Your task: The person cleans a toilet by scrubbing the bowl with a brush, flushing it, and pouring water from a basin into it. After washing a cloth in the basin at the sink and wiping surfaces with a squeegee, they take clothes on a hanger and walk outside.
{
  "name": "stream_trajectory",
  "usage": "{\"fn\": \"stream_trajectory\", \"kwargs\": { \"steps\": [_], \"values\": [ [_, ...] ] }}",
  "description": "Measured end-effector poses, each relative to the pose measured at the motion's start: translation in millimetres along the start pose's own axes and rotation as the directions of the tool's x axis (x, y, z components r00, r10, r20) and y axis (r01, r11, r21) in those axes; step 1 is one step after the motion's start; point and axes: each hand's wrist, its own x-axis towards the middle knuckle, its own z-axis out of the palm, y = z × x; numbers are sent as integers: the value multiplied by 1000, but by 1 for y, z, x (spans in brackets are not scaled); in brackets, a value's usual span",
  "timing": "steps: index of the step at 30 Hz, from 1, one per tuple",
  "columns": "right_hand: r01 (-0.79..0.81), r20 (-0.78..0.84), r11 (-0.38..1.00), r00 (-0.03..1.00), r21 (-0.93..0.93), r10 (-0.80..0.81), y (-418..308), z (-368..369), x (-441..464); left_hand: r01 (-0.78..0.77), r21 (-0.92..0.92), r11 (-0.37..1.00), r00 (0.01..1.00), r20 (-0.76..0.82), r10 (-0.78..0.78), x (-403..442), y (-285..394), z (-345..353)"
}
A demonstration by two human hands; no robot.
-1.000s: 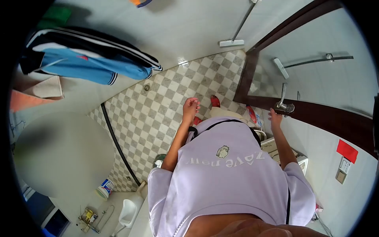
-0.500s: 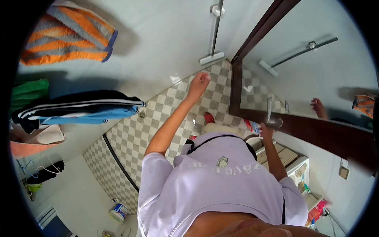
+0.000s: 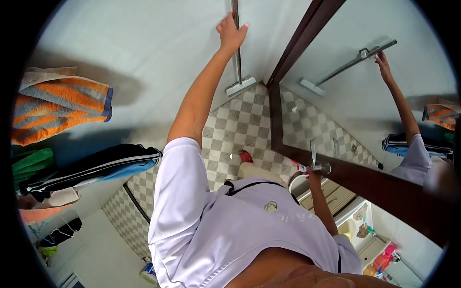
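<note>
My left hand reaches up the wall, its fingers around the metal pole of a long-handled floor brush. The brush's white head hangs low, near the corner by the door. On the right, my right hand is closed at the metal door handle of a dark brown framed door. Its fingers are partly hidden. The door's shiny panel reflects my left arm and the brush.
An orange and grey towel and dark striped clothing hang on the left wall. Below lies a checkered tile floor with a dark hose. A drawer cabinet and a sink stand at right.
My left hand has moved up from above the floor onto the brush's pole. The right hand stays at the door handle. My view has shifted slightly.
</note>
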Motion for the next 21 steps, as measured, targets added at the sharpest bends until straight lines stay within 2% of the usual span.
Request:
{"fn": "stream_trajectory", "kwargs": {
  "steps": [1,4,5,8,11,12,14,17,21],
  "values": [
    [8,2,1000,1000,-11,-8,-1,-1,-1,10,24,1000,997,-71,-8,0,4,6],
    [39,27,999,999,21,-39,-1,-3,-1,202,-251,947,973,-56,-222,6,7,18],
    [38,29,999,999,28,-39,0,-4,-1,302,-263,916,944,-51,-326,10,9,18],
    [42,16,999,999,32,-43,0,-4,0,215,-166,962,976,0,-218,20,6,3],
    [66,39,998,997,-5,-66,2,-5,3,-51,-25,998,995,-91,48,0,25,7],
    [0,6,1000,1000,-20,0,7,-4,5,-224,-48,973,970,-105,218,-15,38,4],
    [-35,-18,999,999,14,35,-1,2,2,-229,-63,971,973,-43,227,-41,60,-9],
    [43,-13,998,999,-42,-43,-17,9,-13,21,-88,996,999,46,-17,-88,63,-32],
    [43,127,978,992,-204,-17,-18,21,-19,259,-38,965,964,71,-256,-166,45,-72]
  ]
}}
